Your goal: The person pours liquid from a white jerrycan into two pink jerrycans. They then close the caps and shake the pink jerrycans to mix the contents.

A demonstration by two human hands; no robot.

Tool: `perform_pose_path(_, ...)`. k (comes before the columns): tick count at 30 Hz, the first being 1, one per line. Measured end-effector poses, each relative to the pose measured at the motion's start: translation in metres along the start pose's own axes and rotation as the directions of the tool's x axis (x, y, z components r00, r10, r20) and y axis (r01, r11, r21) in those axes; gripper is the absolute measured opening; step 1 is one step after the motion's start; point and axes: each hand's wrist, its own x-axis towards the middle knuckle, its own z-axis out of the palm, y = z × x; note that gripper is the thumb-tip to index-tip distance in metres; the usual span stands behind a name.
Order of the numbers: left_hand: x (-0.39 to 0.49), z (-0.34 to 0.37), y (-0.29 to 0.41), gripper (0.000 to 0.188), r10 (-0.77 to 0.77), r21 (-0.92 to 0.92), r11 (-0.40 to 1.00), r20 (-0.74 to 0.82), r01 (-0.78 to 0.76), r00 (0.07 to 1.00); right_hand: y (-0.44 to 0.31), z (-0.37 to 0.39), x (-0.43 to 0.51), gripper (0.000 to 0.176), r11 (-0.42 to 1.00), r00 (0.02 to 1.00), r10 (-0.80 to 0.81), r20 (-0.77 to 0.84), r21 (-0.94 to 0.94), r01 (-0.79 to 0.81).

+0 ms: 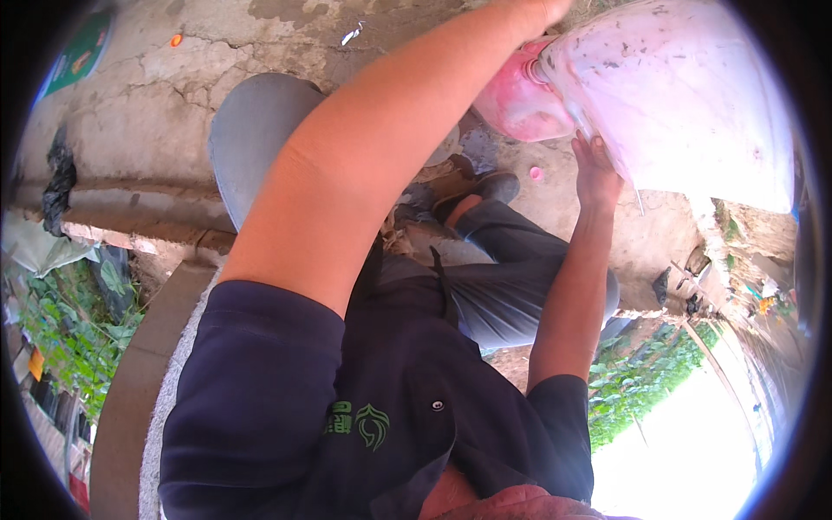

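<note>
A large, translucent pinkish-white plastic container (676, 97) is tilted at the upper right, its surface dotted with dark specks. Against its lower left edge rests my right hand (599, 170), fingers up, supporting it; part of the grip is hidden. A smaller pink plastic vessel (523, 104) meets the container at a ringed neck (535, 70); I cannot tell whether they are joined. My left arm reaches across the view to the top edge. Only the base of my left hand (552, 9) shows there, above the pink vessel, so its fingers are out of sight.
Cracked concrete (195, 71) bears a pink cap (536, 173), an orange cap (176, 40) and a white scrap (352, 33). A dark shoe (500, 186) is on my foot. Black plastic (60, 175) lies by the left ledge (143, 205). Green plants (650, 377) grow beyond.
</note>
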Motion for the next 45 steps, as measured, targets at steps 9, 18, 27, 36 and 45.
perform_pose_path(9, -0.009, -0.01, 0.023, 0.087, -0.137, 0.041, 0.989, -0.062, 0.139, 0.989, 0.002, 0.0, 0.0, 0.047, 0.999, 0.999, -0.041, -0.012, 0.035, 0.042)
perform_pose_path(18, -0.025, 0.014, 0.014, 0.074, 0.061, 0.155, 0.986, -0.006, -0.059, 0.998, -0.003, 0.007, -0.007, 0.043, 0.999, 0.999, -0.041, -0.031, 0.022, 0.042)
perform_pose_path(27, -0.001, 0.001, -0.025, 0.081, 0.037, 0.084, 0.995, 0.108, -0.046, 0.993, -0.007, 0.021, -0.003, 0.052, 1.0, 1.0, -0.017, -0.023, 0.01, 0.017)
perform_pose_path(36, 0.01, -0.008, -0.035, 0.076, 0.132, 0.427, 0.896, 0.014, -0.125, 0.991, -0.007, 0.021, -0.003, 0.052, 0.999, 0.996, -0.044, -0.082, -0.022, 0.043)
perform_pose_path(45, 0.007, -0.058, 0.007, 0.09, -0.163, -0.105, 0.985, -0.349, 0.135, 0.923, -0.008, 0.036, -0.007, 0.055, 0.998, 0.999, -0.043, -0.027, -0.047, 0.041)
